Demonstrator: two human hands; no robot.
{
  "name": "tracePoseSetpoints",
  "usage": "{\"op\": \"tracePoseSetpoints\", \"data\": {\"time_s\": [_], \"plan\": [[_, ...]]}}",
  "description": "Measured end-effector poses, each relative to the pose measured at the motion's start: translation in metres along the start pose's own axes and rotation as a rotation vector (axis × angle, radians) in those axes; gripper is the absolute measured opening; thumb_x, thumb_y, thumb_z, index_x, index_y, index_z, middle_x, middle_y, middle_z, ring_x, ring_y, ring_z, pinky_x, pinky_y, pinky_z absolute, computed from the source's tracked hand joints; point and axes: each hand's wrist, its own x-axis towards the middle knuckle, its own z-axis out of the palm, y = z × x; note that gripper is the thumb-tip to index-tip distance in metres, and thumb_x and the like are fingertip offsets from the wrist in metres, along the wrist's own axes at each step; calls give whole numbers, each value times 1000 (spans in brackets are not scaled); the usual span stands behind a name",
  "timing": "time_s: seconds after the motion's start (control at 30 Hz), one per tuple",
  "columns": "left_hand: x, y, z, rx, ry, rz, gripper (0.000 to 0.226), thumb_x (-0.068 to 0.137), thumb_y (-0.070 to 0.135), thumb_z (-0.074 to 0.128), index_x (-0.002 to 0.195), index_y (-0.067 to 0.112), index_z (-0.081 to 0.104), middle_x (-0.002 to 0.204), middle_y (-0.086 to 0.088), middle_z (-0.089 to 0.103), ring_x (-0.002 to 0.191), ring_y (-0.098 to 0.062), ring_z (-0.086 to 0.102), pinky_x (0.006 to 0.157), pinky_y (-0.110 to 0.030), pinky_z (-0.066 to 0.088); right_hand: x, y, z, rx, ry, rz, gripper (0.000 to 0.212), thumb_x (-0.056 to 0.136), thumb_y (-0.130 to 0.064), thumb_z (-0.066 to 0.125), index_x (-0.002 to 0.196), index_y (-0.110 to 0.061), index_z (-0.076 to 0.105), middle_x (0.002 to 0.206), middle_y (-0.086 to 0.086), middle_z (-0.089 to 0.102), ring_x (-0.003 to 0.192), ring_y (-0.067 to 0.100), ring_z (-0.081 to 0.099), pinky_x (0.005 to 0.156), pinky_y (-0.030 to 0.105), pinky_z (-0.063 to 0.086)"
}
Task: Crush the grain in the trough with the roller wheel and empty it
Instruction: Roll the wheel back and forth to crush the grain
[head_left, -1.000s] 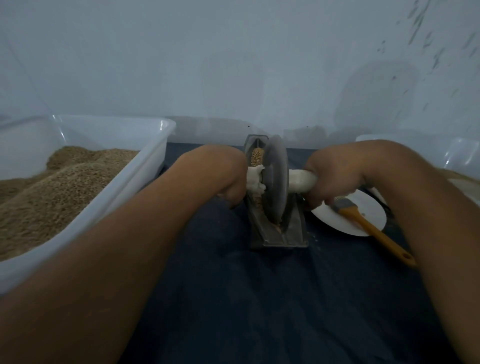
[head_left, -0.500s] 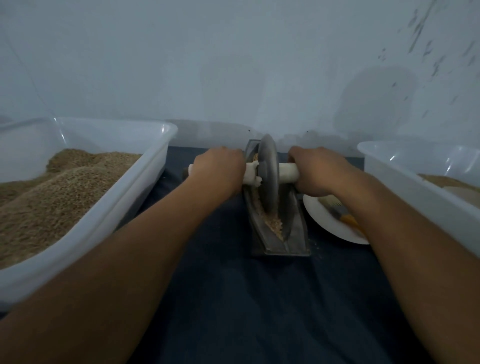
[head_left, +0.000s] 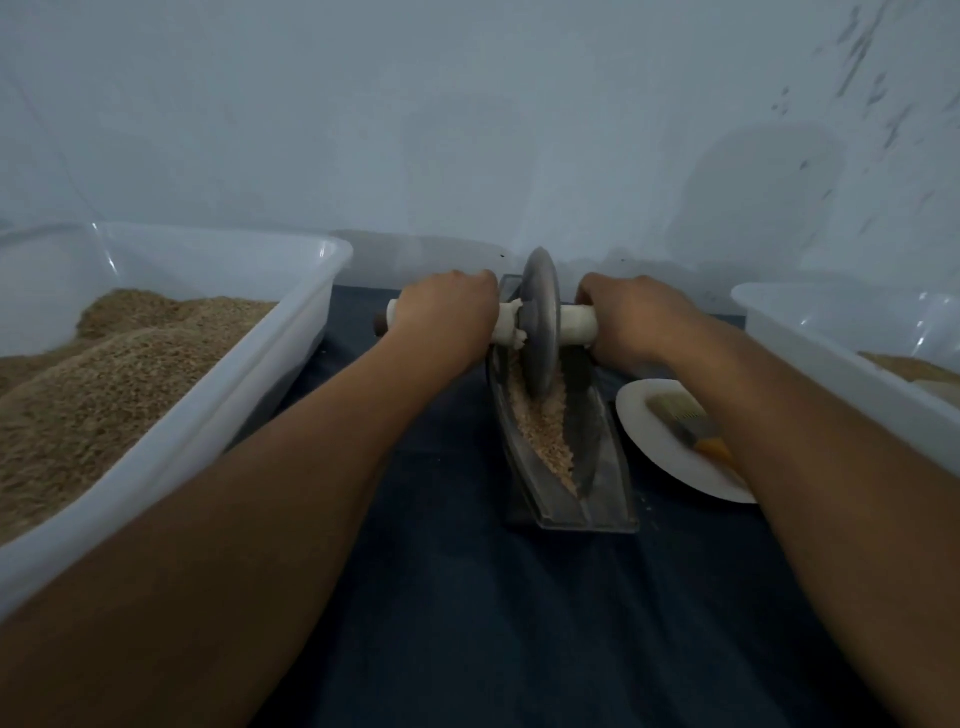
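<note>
A: Where is the wheel (head_left: 540, 322)?

B: It stands upright on its edge in the trough (head_left: 605, 467), toward the far end at 12 o'clock. A pale axle (head_left: 576, 325) runs through it from 9 to 3 o'clock.

A: And the hands?

B: The left hand (head_left: 447, 317) grips the axle on the 9 o'clock side of the wheel, fingers curled over and around it, with the dark axle tip poking out past the knuckles. The right hand (head_left: 636, 322) grips the 3 o'clock side the same way, fingers wrapped tight.

A: The grain (head_left: 545, 431)?

B: It lies in a strip along the trough's groove, from under the wheel toward 6 o'clock. The trough sits on a dark cloth (head_left: 467, 597), its long way running 12 to 6.

A: Anything else around it?

B: At 9 o'clock a clear bin (head_left: 260, 405) heaped with brown grain. At 3 o'clock a second bin (head_left: 831, 353), only partly in view. Between that and the trough lies a white plate (head_left: 654, 447) with a brush (head_left: 685, 421) on it, the right forearm passing over both.
</note>
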Motion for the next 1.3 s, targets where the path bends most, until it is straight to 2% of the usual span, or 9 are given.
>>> {"op": "tracePoseSetpoints", "data": {"time_s": [0.2,0.43,0.57,0.67,0.87,0.97,1.07,1.2,1.3], "plan": [[13,-3,3,0,34,-1,26,87,15,62,109,14,48,104,-12,60,78,-24,45,67,-39,36,11,3,3,-2,19,9,37,81,-31,70,112,-29,52,96,1,56,82,23,50,66,36,42],[14,-3,11,24,127,29,26,87,14,63,107,15,47,102,-9,60,86,-29,59,66,-38,35,12,3,7,-11,106,-8,29,84,-28,67,112,-29,57,100,2,62,80,23,50,60,32,33],[11,-3,13,92,183,47,25,88,11,60,110,14,48,104,-9,59,87,-31,62,69,-37,35,11,1,10,-17,162,11,24,85,-29,66,108,-30,58,90,-1,57,76,21,48,53,30,25],[12,2,11,127,198,58,25,87,10,59,110,13,48,105,-10,60,89,-32,62,73,-37,33,7,4,12,9,133,29,25,84,-32,67,108,-32,59,91,-3,56,76,21,48,53,28,28],[10,1,1,113,33,23,21,85,13,63,105,15,55,101,-10,62,79,-25,52,68,-37,36,-1,4,2,13,-18,-12,28,78,-28,71,104,-30,60,92,-2,58,79,23,53,65,34,41],[7,0,-3,83,-88,9,24,83,19,66,105,14,58,100,-10,62,79,-25,50,67,-37,41,-9,0,-11,-13,-129,-40,29,74,-28,76,100,-23,64,92,3,65,77,23,58,64,31,43],[1,4,-11,80,-218,-10,35,78,24,73,107,10,59,84,-6,54,78,-26,54,68,-37,45,-18,-5,-26,-69,-253,-26,26,72,-34,82,87,-19,68,79,2,67,69,19,62,57,28,44],[-8,13,-23,145,-348,3,40,75,33,81,100,12,58,68,-2,42,58,-17,44,66,-34,45,-25,-9,-37,-111,-409,-22,22,74,-39,81,73,-18,72,53,-10,66,57,10,60,52,26,41],[-14,17,-31,176,-422,7,40,75,38,82,90,12,55,67,-1,41,54,-14,39,67,-33,43,-28,-10,-43,-92,-472,-19,21,75,-39,81,79,-22,71,58,-17,69,66,7,65,62,28,49]]}}
